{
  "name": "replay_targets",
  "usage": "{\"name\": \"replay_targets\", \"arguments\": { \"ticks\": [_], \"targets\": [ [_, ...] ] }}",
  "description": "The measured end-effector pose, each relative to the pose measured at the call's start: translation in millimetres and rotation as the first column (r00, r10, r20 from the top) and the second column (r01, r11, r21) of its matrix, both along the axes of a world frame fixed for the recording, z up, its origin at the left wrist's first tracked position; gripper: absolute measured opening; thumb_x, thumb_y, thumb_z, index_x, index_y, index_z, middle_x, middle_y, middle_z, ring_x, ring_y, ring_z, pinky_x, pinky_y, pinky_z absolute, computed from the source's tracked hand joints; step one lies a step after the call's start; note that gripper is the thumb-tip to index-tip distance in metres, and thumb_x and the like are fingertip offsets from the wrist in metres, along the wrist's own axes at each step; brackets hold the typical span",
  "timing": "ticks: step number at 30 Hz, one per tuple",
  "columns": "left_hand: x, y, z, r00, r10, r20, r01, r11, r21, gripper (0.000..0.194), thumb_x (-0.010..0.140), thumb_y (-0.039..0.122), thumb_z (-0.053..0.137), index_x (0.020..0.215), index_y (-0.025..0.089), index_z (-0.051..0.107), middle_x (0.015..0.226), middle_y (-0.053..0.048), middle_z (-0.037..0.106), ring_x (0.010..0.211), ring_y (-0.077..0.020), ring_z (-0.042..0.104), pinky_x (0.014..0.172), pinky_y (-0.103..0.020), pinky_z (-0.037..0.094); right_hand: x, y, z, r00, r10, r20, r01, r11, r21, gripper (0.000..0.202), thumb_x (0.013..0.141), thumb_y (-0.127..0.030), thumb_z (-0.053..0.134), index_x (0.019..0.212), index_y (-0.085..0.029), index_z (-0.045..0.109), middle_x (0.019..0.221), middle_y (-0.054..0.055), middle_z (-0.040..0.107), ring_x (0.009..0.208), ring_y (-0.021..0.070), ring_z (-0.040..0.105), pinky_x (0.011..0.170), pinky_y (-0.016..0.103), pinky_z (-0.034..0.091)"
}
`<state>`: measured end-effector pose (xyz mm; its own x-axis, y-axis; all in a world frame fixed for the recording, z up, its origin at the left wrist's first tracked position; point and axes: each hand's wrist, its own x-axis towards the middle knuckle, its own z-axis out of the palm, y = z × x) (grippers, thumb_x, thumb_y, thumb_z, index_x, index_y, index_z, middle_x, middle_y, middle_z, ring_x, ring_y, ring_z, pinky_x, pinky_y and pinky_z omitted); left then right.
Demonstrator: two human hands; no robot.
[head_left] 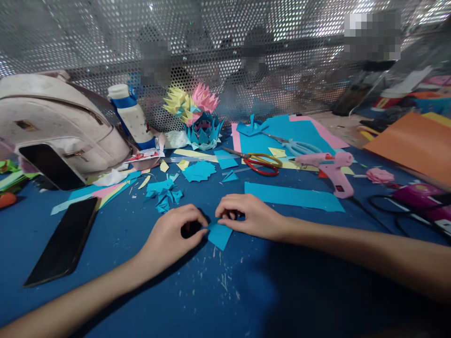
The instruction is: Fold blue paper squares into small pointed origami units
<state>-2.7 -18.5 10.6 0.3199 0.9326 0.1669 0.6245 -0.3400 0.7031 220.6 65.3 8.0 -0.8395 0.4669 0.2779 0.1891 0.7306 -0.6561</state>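
Between my hands a small piece of blue paper (220, 237) rests on the dark blue table, one corner pointing toward me. My left hand (176, 227) pinches its left edge between thumb and fingertips. With curled fingers, my right hand (246, 213) grips the upper right side. The fingers hide the paper's far part. Just beyond my left hand sits a pile of small folded blue paper pieces (164, 193). A blue paper strip (292, 196) lies past my right hand, and a folded blue triangle (230, 176) is farther back.
Red and yellow scissors (262, 162) and a pink glue gun (331, 169) lie at back right. Folded paper flowers (202, 129) stand before a perforated metal panel (211, 56). At left are a phone (65, 241), another leaning phone (51, 164), a backpack (63, 117) and a bottle (132, 115).
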Motion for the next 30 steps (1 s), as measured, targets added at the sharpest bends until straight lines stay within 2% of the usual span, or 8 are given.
{"name": "replay_targets", "arguments": {
  "ticks": [4, 6, 10, 14, 20, 26, 30],
  "targets": [
    [0.5, 5.4, -6.1, 1.0, -0.024, -0.019, 0.025, 0.998, 0.05, 0.006, 0.088, 0.021, 0.064, 0.092, 0.024, 0.068, 0.09, 0.0, 0.07, 0.076, -0.0162, 0.062, 0.068, -0.029, 0.047, 0.2, 1.4, -0.3, 0.999, 0.031, 0.017, -0.032, 0.998, 0.051, 0.007, 0.093, -0.021, 0.061, 0.09, -0.017, 0.067, 0.079, 0.001, 0.062, 0.073, 0.0117, 0.056, 0.062, 0.022, 0.041],
    [0.0, 6.4, -8.1, 0.998, -0.056, -0.019, 0.057, 0.995, 0.084, 0.007, 0.091, 0.021, 0.062, 0.091, 0.024, 0.068, 0.09, -0.001, 0.07, 0.078, -0.0168, 0.063, 0.073, -0.032, 0.049, 1.7, 4.5, -0.3, 0.995, 0.1, 0.027, -0.102, 0.988, 0.114, 0.008, 0.095, -0.022, 0.06, 0.094, -0.018, 0.067, 0.085, 0.003, 0.065, 0.081, 0.0136, 0.059, 0.069, 0.024, 0.044],
    [-3.2, 3.8, -8.2, 0.988, -0.147, -0.04, 0.151, 0.973, 0.173, 0.012, 0.097, 0.021, 0.056, 0.094, 0.024, 0.068, 0.093, -0.002, 0.072, 0.087, -0.018, 0.065, 0.079, -0.033, 0.048, 5.8, 11.3, 3.1, 0.953, 0.301, 0.042, -0.302, 0.925, 0.23, 0.016, 0.099, -0.027, 0.056, 0.105, -0.017, 0.067, 0.101, 0.007, 0.07, 0.095, 0.016, 0.061, 0.083, 0.028, 0.048],
    [-8.1, 0.1, -5.3, 0.96, -0.246, -0.131, 0.272, 0.927, 0.259, 0.02, 0.101, 0.015, 0.049, 0.105, 0.024, 0.067, 0.102, -0.003, 0.072, 0.091, -0.0181, 0.064, 0.081, -0.035, 0.043, 7.6, 14.3, 7.9, 0.912, 0.407, 0.048, -0.405, 0.877, 0.257, 0.021, 0.102, -0.028, 0.051, 0.108, -0.016, 0.068, 0.108, 0.008, 0.073, 0.102, 0.0168, 0.063, 0.089, 0.029, 0.048],
    [-11.2, -4.8, -4.2, 0.922, -0.323, -0.216, 0.378, 0.871, 0.313, 0.027, 0.106, 0.02, 0.039, 0.117, 0.022, 0.063, 0.109, -0.007, 0.069, 0.098, -0.0204, 0.061, 0.083, -0.037, 0.045, 7.8, 16.9, 4.5, 0.901, 0.432, 0.036, -0.423, 0.86, 0.283, 0.02, 0.1, -0.029, 0.055, 0.105, -0.018, 0.071, 0.11, 0.006, 0.073, 0.101, 0.0169, 0.064, 0.088, 0.029, 0.049],
    [-14.2, -10.1, -8.0, 0.882, -0.371, -0.291, 0.455, 0.833, 0.314, 0.026, 0.104, 0.014, 0.041, 0.124, 0.017, 0.058, 0.119, -0.012, 0.066, 0.112, -0.0223, 0.059, 0.093, -0.037, 0.048, 7.5, 19.7, 1.6, 0.896, 0.444, -0.031, -0.431, 0.883, 0.183, 0.014, 0.096, -0.024, 0.062, 0.104, -0.018, 0.072, 0.107, 0.006, 0.074, 0.098, 0.0152, 0.066, 0.089, 0.028, 0.05],
    [-12.6, -10.0, -7.0, 0.88, -0.36, -0.309, 0.454, 0.828, 0.328, 0.025, 0.106, 0.016, 0.038, 0.118, 0.015, 0.06, 0.114, -0.012, 0.068, 0.109, -0.0211, 0.061, 0.093, -0.036, 0.049, 7.1, 19.7, 1.5, 0.889, 0.453, -0.061, -0.444, 0.887, 0.126, 0.013, 0.093, -0.019, 0.065, 0.105, -0.016, 0.07, 0.108, 0.007, 0.074, 0.1, 0.0146, 0.065, 0.09, 0.027, 0.051]
  ]
}}
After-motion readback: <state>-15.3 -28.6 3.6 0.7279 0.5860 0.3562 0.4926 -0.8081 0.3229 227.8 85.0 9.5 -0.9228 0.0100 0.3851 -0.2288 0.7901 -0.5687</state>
